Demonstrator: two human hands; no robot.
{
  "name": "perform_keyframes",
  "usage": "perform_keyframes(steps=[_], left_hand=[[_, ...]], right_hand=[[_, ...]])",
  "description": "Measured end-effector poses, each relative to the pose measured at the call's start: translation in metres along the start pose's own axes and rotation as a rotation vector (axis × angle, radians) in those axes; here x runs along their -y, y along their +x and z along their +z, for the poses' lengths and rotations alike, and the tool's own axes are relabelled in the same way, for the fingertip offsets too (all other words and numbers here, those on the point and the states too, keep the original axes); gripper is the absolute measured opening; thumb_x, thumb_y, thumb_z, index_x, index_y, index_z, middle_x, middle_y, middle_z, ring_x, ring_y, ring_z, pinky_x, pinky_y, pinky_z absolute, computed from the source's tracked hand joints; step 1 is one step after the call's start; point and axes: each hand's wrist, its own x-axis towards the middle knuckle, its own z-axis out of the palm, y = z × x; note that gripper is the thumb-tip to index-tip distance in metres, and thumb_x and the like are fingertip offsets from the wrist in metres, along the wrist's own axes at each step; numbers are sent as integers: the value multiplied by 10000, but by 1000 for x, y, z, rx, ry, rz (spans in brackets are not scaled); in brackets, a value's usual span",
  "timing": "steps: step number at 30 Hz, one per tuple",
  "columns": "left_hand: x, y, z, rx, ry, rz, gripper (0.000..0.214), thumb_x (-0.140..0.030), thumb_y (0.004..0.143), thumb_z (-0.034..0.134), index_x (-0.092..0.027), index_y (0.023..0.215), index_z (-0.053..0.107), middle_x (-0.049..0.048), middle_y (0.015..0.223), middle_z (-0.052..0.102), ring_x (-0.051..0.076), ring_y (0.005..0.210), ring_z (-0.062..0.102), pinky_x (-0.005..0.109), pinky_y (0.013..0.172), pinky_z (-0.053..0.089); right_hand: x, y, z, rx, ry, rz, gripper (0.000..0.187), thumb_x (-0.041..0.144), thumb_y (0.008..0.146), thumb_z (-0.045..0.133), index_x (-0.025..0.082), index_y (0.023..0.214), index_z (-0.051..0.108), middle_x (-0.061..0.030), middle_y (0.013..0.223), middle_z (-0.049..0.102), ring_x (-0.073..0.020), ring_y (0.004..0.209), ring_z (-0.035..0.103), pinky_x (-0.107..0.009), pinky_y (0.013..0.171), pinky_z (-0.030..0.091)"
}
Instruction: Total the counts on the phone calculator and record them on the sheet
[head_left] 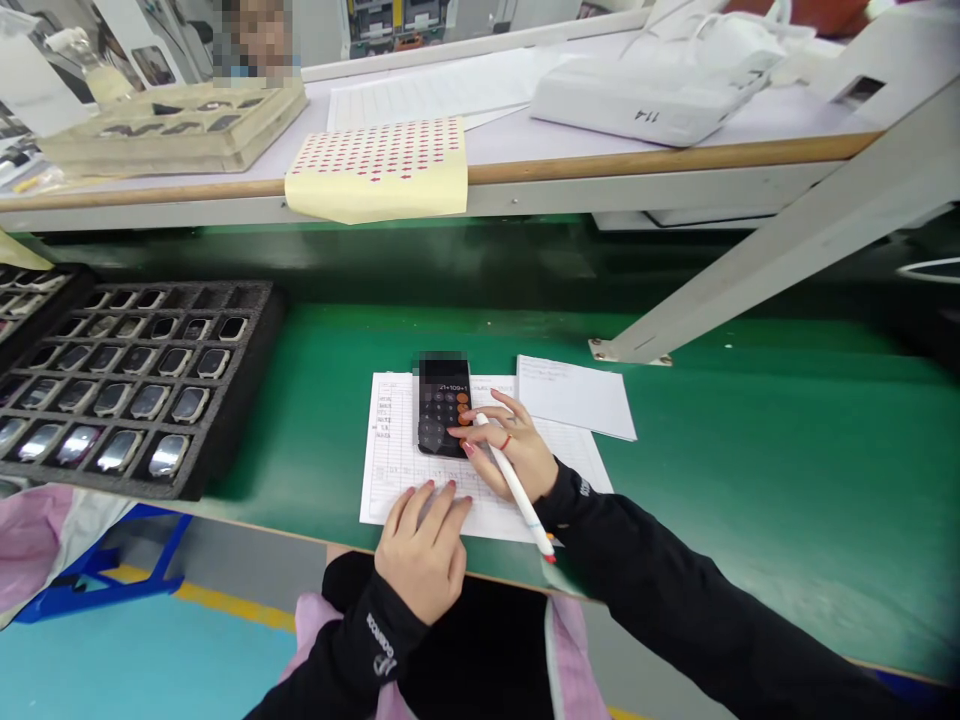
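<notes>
A smartphone (442, 410) with a calculator on its screen lies on a printed form (386, 460) covered in a table with handwriting. My right hand (517, 455) holds a white pen (517, 490) between its fingers, the pen slanting down toward my wrist. A fingertip of that hand is at the phone's lower keys. My left hand (424, 550) rests palm down on the form's near edge, below the phone, with its fingers stretched out. To the right, a white sheet of paper (577, 395) with some writing overlaps the form.
A black foam tray (262, 340) of watch-like pieces stands at the left on the green table (750, 480). A slanted metal post (750, 255) is bolted at the right. The shelf above bears a sheet of red arrow stickers (375, 165) and a white box (622, 100). Behind it is a person.
</notes>
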Motion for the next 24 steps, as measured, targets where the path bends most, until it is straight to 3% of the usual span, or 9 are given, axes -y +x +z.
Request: perform_keyframes(steps=[7,14,24], left_hand=[[0,1,0,5,3,2,412,-180,818,530,-233,1220,599,-15,1303,588,214,1209,508,378,1059,374],[0,1,-1,2,25,11,429,-173,810,531,-240,1229,594,-12,1298,592,207,1211,510,368,1066,375],[0,0,-1,3,8,0,418,-178,831,517,-241,1238,586,-38,1324,570,212,1216,499,375,1068,365]], right_hand=[[2,4,10,122,-7,15,98,184,807,544,243,853,482,-38,1008,732,-236,1036,633,-576,1040,371],[-8,-2,-5,-50,-31,54,105,165,808,517,256,846,554,5,828,745,-218,890,683,-540,1024,395],[-8,-5,-7,-37,-8,1,180,137,802,527,259,900,616,22,808,743,-215,877,685,-538,1032,381]])
